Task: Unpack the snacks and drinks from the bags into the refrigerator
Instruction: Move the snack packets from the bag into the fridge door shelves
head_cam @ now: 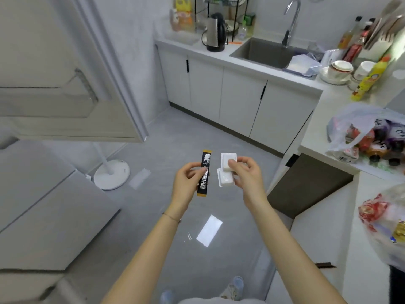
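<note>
Holding black stick sachet (204, 172) in left hand (186, 181): pinched between thumb and fingers at mid-length, upright, gold strip at each end. Gripping two white packs (225, 180) in right hand (247, 172): thumb pressed on the upper one, fingers curled behind, stacked with an overlap. Both hands out front over the grey floor (175, 139). Sachet just beside the packs, not touching.

Off to the left: fridge door (65, 95) swung open at upper left, inner side toward the camera, blurred. Lower fridge front (43, 205) below it. Nothing held is inside the fridge.

Off to the right, on the counter (328, 99): plastic bag (346, 119) lying open with dark-capped bottles and red packets inside. Second bag (383, 249) at lower right edge, red and gold wrappers showing through.

Farther back: sink (258, 51) with tap (292, 20), kettle (214, 34) to its left, stacked bowls (338, 70) and yellow bottle (370, 80) to its right. Round fan base (111, 174) on floor near fridge.
</note>
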### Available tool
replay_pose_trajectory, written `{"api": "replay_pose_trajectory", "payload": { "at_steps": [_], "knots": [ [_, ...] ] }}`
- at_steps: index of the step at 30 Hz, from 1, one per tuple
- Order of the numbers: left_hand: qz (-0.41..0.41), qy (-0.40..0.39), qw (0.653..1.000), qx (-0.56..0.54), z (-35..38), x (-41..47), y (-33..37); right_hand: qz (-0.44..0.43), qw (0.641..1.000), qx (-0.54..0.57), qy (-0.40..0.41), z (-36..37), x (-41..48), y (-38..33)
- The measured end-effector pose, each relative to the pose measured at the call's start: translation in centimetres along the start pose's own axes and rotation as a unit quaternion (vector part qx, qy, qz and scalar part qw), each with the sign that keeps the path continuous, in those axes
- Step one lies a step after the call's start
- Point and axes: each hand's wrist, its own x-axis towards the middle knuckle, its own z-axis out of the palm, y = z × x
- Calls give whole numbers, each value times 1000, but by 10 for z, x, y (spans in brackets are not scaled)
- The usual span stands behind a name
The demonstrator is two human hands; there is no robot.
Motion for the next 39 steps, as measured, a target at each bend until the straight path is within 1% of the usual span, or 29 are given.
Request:
{"api": "replay_pose_trajectory", "payload": {
  "at_steps": [8, 16, 21, 27, 32, 35, 39],
  "knots": [
    [24, 85, 995, -49, -152, -40, 16, 1, 997, -27, -76, 132, -63, 28],
    [44, 132, 988, -69, -258, -65, 25, -6, 991, -47, -126, 232, -111, 47],
    [52, 163, 982, -82, -294, -68, 29, -19, 985, -66, -159, 273, -117, 39],
    [82, 243, 959, -117, -321, -64, 43, -21, 973, -70, -219, 312, -104, 30],
    [93, 271, 951, -119, -338, -52, 60, -20, 960, -68, -271, 347, -94, 18],
    [114, 292, 943, -113, -354, -42, 73, -34, 949, -67, -305, 370, -89, 10],
    [148, 320, 928, -117, -377, -29, 87, -76, 935, -73, -338, 398, -85, -3]
  ]
}}
